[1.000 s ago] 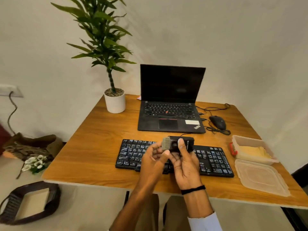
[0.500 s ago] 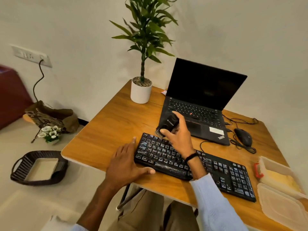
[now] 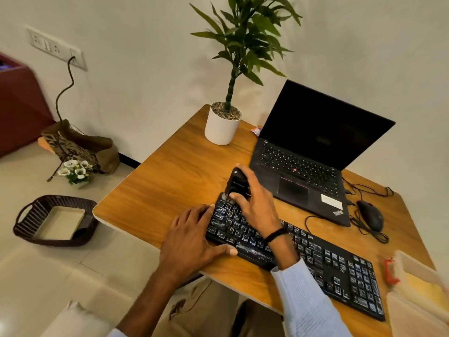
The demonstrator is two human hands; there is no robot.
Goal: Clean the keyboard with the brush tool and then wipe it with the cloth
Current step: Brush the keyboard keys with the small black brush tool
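One brush tool (image 3: 238, 183), near upright at centre frame, gripped in the curled fingers of the right hand (image 3: 255, 203), bristle end now touching the upper-left corner keys of the one black keyboard (image 3: 315, 259); half a second earlier, held just beyond that corner, clear of the keys. Left hand (image 3: 192, 237), earlier flat on the table (image 3: 170, 181) beside the keyboard, now bracing its left end: fingers straight against the side, thumb along the front edge, grasping nothing. Reading: brushing stage only just opening, nearly all rows yet to cover, wiping not begun. Count, moving outward: two hands; one laptop (image 3: 303, 166), upper right, lid open, screen dark; one mouse (image 3: 370, 215); one potted plant (image 3: 222, 127), top centre; one translucent container (image 3: 418, 266) and one lid (image 3: 413, 310) at the right edge, cloth inside not clearly discernible; one basket (image 3: 56, 220) on the floor, lower left.
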